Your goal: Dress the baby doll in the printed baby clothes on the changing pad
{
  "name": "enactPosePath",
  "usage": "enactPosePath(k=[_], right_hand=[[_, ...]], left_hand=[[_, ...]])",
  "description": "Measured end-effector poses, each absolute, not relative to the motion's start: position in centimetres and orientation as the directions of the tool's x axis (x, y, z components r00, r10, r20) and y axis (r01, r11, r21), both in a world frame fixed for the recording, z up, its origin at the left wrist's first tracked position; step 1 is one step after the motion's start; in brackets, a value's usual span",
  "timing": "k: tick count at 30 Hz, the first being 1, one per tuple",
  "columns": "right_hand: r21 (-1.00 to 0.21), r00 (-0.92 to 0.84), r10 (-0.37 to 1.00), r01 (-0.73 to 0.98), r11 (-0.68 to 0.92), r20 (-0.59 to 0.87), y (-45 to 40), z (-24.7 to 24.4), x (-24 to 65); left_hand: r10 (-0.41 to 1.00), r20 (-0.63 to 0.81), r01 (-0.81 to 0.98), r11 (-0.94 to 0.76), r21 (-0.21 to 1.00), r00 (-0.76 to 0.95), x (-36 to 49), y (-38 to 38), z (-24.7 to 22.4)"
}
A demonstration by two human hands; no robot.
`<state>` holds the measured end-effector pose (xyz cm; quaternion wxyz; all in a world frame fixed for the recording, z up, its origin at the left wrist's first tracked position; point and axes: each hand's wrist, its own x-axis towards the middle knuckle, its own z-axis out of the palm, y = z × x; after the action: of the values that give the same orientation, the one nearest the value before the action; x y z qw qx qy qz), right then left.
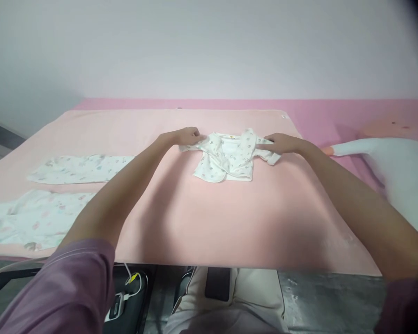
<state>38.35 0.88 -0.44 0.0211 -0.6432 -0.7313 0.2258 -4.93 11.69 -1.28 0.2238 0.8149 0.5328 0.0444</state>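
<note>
A small white patterned baby shirt (pixel 226 160) lies on the pink sheet, its front panels overlapping and its sleeves spread to both sides. My left hand (pixel 190 136) is closed on the left sleeve, the fingers pinched near its upper edge. On the other side, my right hand (pixel 277 143) rests at the right sleeve, thumb and fingers closed on the cloth. The lower part of the shirt lies flat toward me.
Two white printed cloths, one farther (pixel 80 169) and one nearer (pixel 38 215), lie at the left. A white plush toy (pixel 400 171) is at the right. Below the front edge are a cabled device (pixel 116 305) and a dark phone-like object (pixel 218 284).
</note>
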Motion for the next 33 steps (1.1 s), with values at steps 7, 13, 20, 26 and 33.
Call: enactPosePath(k=[7, 13, 20, 26, 33], right_hand=[[-0.358, -0.118, 0.988, 0.931, 0.075, -0.102, 1.3, -0.7, 39.4], [-0.395, 0.007, 0.998, 0.918, -0.030, -0.058, 3.1, -2.6, 36.6], [-0.224, -0.465, 0.877, 0.848, 0.481, 0.124, 6.4, -2.5, 34.4], [-0.335, -0.538, 0.843, 0.799, 0.499, -0.028, 8.4, 0.2, 32.6], [-0.298, -0.455, 0.885, 0.863, 0.409, -0.104, 10.0, -1.1, 33.9]], left_hand=[[0.886, -0.251, 0.888, -0.290, 0.356, 0.390, -8.0, 13.7, -1.6], [0.922, -0.166, 0.889, -0.269, 0.371, 0.348, -7.7, 15.1, -2.5], [0.675, 0.096, 0.640, -0.728, 0.246, 0.731, -2.5, 15.2, -2.1], [0.472, -0.005, 0.468, -0.873, 0.137, 0.882, 2.3, 16.5, -1.7], [0.551, 0.046, 0.546, -0.833, 0.091, 0.833, 2.8, 17.7, -2.9]])
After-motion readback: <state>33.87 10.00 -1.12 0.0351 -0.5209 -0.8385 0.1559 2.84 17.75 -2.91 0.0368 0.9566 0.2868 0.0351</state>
